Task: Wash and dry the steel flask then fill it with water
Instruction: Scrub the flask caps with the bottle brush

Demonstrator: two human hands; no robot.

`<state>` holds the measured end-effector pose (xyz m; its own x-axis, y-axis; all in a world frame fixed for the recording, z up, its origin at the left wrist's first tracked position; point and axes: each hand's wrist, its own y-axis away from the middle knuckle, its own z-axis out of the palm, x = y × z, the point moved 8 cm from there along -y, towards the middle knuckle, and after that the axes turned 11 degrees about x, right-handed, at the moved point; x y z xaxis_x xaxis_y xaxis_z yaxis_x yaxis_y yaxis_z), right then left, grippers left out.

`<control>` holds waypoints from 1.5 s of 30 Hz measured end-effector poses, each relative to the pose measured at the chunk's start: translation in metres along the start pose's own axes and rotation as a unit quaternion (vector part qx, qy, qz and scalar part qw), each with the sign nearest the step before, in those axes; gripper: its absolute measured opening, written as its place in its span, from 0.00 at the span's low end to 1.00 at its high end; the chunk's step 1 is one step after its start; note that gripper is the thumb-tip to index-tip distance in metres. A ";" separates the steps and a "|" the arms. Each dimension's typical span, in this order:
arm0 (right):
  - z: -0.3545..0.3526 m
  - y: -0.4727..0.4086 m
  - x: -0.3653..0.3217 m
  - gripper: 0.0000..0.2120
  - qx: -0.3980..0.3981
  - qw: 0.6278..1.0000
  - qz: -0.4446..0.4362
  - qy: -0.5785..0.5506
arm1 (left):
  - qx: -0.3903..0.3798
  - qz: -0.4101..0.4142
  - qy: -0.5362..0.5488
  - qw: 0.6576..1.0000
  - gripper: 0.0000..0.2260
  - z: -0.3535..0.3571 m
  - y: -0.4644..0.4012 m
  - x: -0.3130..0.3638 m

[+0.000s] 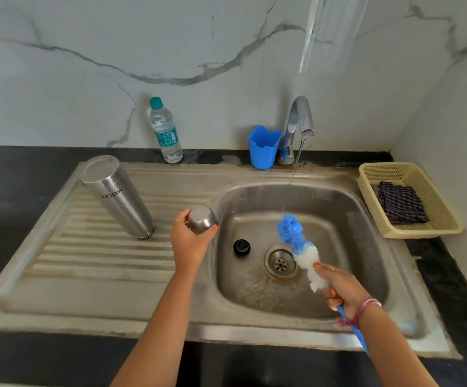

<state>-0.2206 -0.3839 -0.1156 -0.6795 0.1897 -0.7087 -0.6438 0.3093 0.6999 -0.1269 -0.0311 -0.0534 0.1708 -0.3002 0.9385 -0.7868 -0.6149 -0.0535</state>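
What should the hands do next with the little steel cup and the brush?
Probably bring the steel cup in the left hand over the sink and scrub it with the brush in the right hand: the tap runs, the flask drains.

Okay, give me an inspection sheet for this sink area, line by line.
Surface: steel sink with ribbed drainboard; tap running.
Job's things: steel flask upside down on drainboard; steel cap; black stopper in basin; bottle brush.
Clutter: plastic water bottle, blue holder, basket holding a checked cloth.
Grips: left hand holds the cap; right hand holds the brush.
Cables: nothing seen.
Surroundings: marble-look wall, dark counter.
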 end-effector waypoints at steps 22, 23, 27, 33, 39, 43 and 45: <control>0.009 -0.015 0.018 0.10 0.012 1.000 0.027 -0.007 | 0.083 -0.004 -0.207 0.975 0.41 -0.063 0.004 -0.024; 0.007 -0.018 0.017 0.10 0.013 1.000 0.028 -0.006 | 0.091 0.023 -0.224 0.970 0.39 -0.061 0.014 -0.014; 0.006 -0.029 0.017 0.10 0.015 0.999 0.038 -0.001 | 0.026 0.127 -0.243 0.961 0.30 -0.021 0.058 0.009; 0.007 -0.038 0.008 0.05 0.017 0.999 0.040 -0.004 | -0.155 0.220 -0.350 0.897 0.24 0.083 0.074 0.004; 0.003 -0.056 0.008 0.05 0.024 0.998 0.057 0.004 | -0.338 0.233 -0.469 0.782 0.29 0.150 0.061 -0.046; 0.000 -0.069 0.008 0.05 0.032 0.998 0.058 0.013 | -0.408 0.264 -0.528 0.697 0.32 0.168 0.060 -0.074; -0.002 -0.074 0.008 0.05 0.039 0.997 0.061 0.017 | -0.423 0.272 -0.543 0.673 0.33 0.174 0.058 -0.081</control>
<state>-0.1792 -0.4069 -0.1733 -0.7639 0.1992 -0.6138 -0.5267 0.3571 0.7714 -0.0834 -0.1693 -0.1919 -0.3072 -0.9511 0.0313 -0.8857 0.2978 0.3561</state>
